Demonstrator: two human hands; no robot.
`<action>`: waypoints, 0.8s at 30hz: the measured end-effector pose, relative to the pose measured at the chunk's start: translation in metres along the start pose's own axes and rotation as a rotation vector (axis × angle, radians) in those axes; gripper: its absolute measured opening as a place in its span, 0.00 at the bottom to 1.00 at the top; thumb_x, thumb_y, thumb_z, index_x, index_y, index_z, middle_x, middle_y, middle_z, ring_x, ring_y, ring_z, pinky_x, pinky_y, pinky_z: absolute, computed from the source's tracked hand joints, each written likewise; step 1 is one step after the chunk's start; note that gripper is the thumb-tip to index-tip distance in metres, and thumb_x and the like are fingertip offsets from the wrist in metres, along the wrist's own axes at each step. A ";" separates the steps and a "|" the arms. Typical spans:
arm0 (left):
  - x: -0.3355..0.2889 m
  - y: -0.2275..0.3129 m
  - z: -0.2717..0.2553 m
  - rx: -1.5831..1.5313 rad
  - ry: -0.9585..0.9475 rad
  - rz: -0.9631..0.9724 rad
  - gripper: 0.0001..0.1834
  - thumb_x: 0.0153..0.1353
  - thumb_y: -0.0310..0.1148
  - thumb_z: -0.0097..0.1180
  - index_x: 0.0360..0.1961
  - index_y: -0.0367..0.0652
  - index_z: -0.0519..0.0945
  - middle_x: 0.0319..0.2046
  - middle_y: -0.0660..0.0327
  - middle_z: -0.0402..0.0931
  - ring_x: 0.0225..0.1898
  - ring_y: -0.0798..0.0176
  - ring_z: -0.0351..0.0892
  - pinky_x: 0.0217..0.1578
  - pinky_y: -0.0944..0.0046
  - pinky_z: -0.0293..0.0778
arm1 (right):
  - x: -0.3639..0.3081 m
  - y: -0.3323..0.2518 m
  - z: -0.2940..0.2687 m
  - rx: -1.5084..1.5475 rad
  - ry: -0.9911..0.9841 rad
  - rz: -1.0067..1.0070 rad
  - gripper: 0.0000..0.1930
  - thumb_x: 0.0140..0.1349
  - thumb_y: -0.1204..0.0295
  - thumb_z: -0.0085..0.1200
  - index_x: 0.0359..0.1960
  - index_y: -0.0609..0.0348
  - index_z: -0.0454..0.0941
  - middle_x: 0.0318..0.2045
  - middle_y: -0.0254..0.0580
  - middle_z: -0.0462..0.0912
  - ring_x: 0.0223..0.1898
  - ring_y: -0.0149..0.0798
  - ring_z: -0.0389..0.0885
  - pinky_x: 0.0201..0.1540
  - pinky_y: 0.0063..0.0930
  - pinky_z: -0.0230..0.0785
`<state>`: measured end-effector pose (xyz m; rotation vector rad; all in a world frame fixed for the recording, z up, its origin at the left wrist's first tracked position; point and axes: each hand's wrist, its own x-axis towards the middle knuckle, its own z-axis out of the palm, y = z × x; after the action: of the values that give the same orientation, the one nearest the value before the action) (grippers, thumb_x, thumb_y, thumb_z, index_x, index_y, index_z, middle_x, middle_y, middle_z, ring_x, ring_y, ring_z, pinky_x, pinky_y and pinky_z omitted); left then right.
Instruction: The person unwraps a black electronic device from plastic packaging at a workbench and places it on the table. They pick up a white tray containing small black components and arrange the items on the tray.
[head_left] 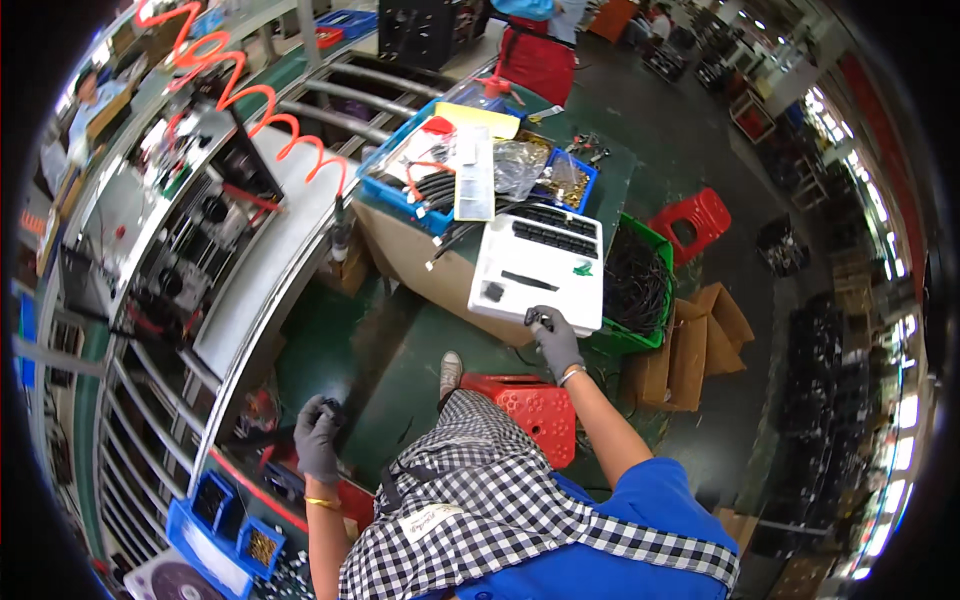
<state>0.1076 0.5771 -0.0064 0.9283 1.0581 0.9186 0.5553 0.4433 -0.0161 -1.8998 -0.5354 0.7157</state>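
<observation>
My right hand (557,346), in a grey glove, is closed on a small black part (541,319) at the near edge of a white foam tray (570,310). Rows of black pieces (545,238) fill the far side of that tray. A longer black strip (530,281), a small dark block (493,291) and a green piece (582,269) lie nearer to me. Lower left, my gloved left hand (317,442) is raised with its fingers curled round a small dark piece (331,407), whose kind I cannot make out.
Left of me runs a roller conveyor (160,435) carrying an open machine housing (190,240). A coiled orange hose (290,148) ends in a hanging driver (341,230). Around me are blue bins (262,548), a red stool (530,415), a green crate (668,250) and cardboard boxes (680,365).
</observation>
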 end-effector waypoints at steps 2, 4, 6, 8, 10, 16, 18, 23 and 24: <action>0.035 0.001 0.047 0.055 -0.107 -0.033 0.16 0.63 0.24 0.58 0.52 0.37 0.77 0.38 0.65 0.78 0.37 0.71 0.75 0.42 0.71 0.73 | 0.029 0.005 -0.013 0.041 0.060 -0.035 0.17 0.64 0.74 0.57 0.55 0.55 0.77 0.32 0.31 0.78 0.28 0.24 0.71 0.29 0.22 0.69; 0.062 0.010 0.099 0.209 -0.168 -0.060 0.16 0.62 0.26 0.60 0.52 0.36 0.78 0.39 0.65 0.78 0.39 0.70 0.76 0.43 0.70 0.74 | 0.055 0.007 -0.019 0.055 0.095 -0.061 0.18 0.64 0.74 0.57 0.55 0.55 0.76 0.31 0.32 0.78 0.28 0.25 0.71 0.29 0.22 0.68; 0.087 0.032 0.160 0.291 -0.296 -0.076 0.17 0.63 0.28 0.61 0.52 0.36 0.78 0.38 0.64 0.78 0.38 0.69 0.77 0.43 0.70 0.75 | 0.073 -0.001 -0.022 0.032 0.113 -0.074 0.18 0.64 0.74 0.57 0.56 0.56 0.75 0.31 0.32 0.78 0.28 0.26 0.71 0.31 0.23 0.69; 0.119 0.026 0.211 0.316 -0.385 -0.032 0.16 0.62 0.27 0.60 0.50 0.34 0.78 0.36 0.64 0.78 0.37 0.69 0.78 0.41 0.70 0.75 | 0.089 -0.005 -0.027 0.012 0.101 -0.040 0.20 0.62 0.74 0.58 0.58 0.55 0.75 0.33 0.36 0.79 0.33 0.30 0.75 0.40 0.27 0.71; 0.148 0.026 0.262 0.374 -0.484 -0.008 0.14 0.62 0.26 0.58 0.49 0.34 0.78 0.35 0.63 0.78 0.37 0.68 0.78 0.40 0.69 0.75 | 0.104 0.003 -0.033 -0.031 0.112 -0.072 0.22 0.61 0.74 0.57 0.59 0.53 0.74 0.33 0.37 0.80 0.33 0.32 0.76 0.40 0.28 0.72; 0.214 0.010 0.377 0.935 -0.615 0.299 0.12 0.61 0.33 0.55 0.46 0.48 0.80 0.39 0.54 0.80 0.38 0.53 0.82 0.42 0.56 0.75 | 0.105 -0.008 -0.045 -0.103 0.146 0.014 0.23 0.62 0.74 0.58 0.60 0.50 0.73 0.32 0.39 0.78 0.34 0.33 0.76 0.40 0.30 0.71; 0.236 -0.006 0.393 1.006 -0.600 0.542 0.12 0.61 0.34 0.55 0.47 0.49 0.79 0.41 0.53 0.80 0.41 0.49 0.81 0.44 0.54 0.75 | 0.102 -0.010 -0.042 -0.110 0.135 0.016 0.24 0.62 0.74 0.59 0.60 0.51 0.73 0.32 0.37 0.76 0.33 0.31 0.73 0.39 0.28 0.70; 0.267 -0.023 0.435 1.212 -0.727 0.605 0.14 0.62 0.34 0.55 0.49 0.50 0.78 0.45 0.54 0.78 0.42 0.46 0.81 0.44 0.50 0.75 | 0.090 0.006 -0.038 -0.056 0.255 0.025 0.23 0.62 0.74 0.58 0.60 0.54 0.73 0.35 0.36 0.78 0.34 0.29 0.74 0.40 0.25 0.70; 0.272 -0.025 0.438 1.312 -0.751 0.635 0.14 0.62 0.35 0.56 0.49 0.51 0.78 0.46 0.55 0.78 0.42 0.45 0.81 0.44 0.49 0.75 | 0.088 0.008 -0.035 -0.040 0.271 0.027 0.23 0.62 0.75 0.58 0.60 0.55 0.73 0.35 0.36 0.78 0.35 0.29 0.74 0.40 0.25 0.70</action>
<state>0.5941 0.7489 -0.0115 2.5509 0.5922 0.1482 0.6438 0.4740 -0.0331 -2.0053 -0.3552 0.4562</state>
